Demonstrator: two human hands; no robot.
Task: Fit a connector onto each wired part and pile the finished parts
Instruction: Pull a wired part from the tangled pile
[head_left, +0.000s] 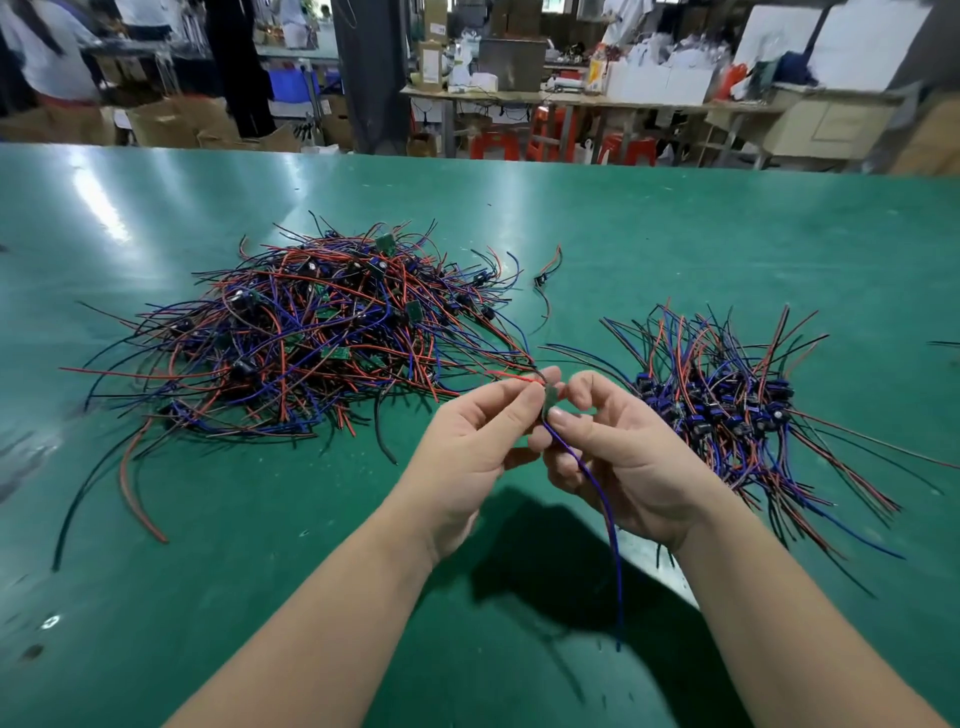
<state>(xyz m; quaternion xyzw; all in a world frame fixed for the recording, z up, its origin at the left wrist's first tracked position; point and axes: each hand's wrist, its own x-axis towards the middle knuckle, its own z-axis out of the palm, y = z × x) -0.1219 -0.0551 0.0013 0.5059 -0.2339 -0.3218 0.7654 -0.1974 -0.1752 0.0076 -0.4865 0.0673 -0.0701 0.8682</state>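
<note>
1. Pinching the small green wired circuit board (548, 404) between both hands, we hold it up off the table, straight in front of us and between two heaps.
2. Our left hand (467, 447) grasps the board's left side, thumb and forefinger curled onto it. Our right hand (618, 457) pinches the right side the same way, its thumb tip pressed on the board.
3. A thin blue wire (605, 514) hangs from the board's lower end, past the right palm and down toward the near table edge. A thin red wire (514, 376) leaves the upper end and runs left toward the bigger heap.
4. To the left lies the large loose heap of red, blue and black wired boards (322, 327), tangled, with wires sprawling out on every side.
5. To the right lies a tighter heap of wired parts with dark blue blocks (727, 400) — bodies bunched together, wires fanned outward.
6. One stray red-and-black wired part (543, 278) lies alone farther back, between the heaps.
7. Everything rests on the glossy green table mat (675, 234). Beyond its far edge, blurred, we see a long workbench with white boxes (571, 98), red plastic stools (550, 130) and brown cardboard boxes (171, 124).
</note>
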